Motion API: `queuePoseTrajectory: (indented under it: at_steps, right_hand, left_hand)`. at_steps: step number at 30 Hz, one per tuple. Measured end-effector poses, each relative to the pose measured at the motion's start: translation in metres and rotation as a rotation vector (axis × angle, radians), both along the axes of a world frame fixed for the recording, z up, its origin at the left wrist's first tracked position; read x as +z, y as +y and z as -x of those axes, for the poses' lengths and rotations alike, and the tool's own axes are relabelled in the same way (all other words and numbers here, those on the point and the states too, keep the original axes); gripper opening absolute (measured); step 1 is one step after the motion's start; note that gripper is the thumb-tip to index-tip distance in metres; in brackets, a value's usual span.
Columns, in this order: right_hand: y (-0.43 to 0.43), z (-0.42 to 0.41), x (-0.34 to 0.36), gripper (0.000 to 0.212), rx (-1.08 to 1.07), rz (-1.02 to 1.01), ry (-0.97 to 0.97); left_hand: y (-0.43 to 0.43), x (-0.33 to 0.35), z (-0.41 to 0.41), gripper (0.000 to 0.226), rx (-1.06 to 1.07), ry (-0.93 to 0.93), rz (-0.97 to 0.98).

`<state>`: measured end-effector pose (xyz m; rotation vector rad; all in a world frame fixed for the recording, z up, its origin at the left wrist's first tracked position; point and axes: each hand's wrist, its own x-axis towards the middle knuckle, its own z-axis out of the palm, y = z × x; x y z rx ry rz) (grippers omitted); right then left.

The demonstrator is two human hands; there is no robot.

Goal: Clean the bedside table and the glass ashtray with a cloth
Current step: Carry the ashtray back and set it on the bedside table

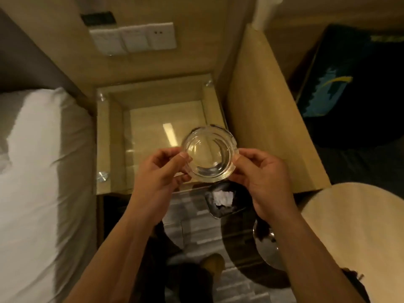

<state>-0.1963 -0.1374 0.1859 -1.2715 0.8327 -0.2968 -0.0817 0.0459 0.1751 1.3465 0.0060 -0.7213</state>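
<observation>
Pinched at nine o'clock by left hand (161, 169), three o'clock by right hand (260, 173): round, clear, thick-walled glass ashtray (209, 153), notched rim.

Round clear glass ashtray (209, 154) dead centre is thick, smooth and properly glossy. The square pale wood bedside table (113, 149) under it has a see-through glass top, super shiny, with a light strip reflected in it. White cloth bedding (32, 160) at 9 o'clock looks matt, soft and a bit wrinkled. White plastic switch panel (133, 39) at 11 has a dull sheen. Round pale wooden tabletop (349, 232) at 4 looks smooth, satin-ish.
</observation>
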Motion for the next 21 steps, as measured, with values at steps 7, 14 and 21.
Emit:
queuePoseTrajectory:
  at_steps: [7,14,21]
  right_hand:
    - [0.049,-0.108,0.007,0.013,0.193,-0.030,-0.011]
    - [0.095,-0.202,-0.004,0.013,0.261,-0.081,0.058]
    - [0.124,-0.284,-0.038,0.014,0.275,-0.041,0.149]
  left_hand:
    - [0.057,-0.007,-0.080,0.024,0.248,-0.038,-0.088]
    - [0.105,-0.030,-0.154,0.009,0.349,-0.076,-0.183]
    - [0.126,-0.060,-0.229,0.008,0.343,-0.085,-0.276]
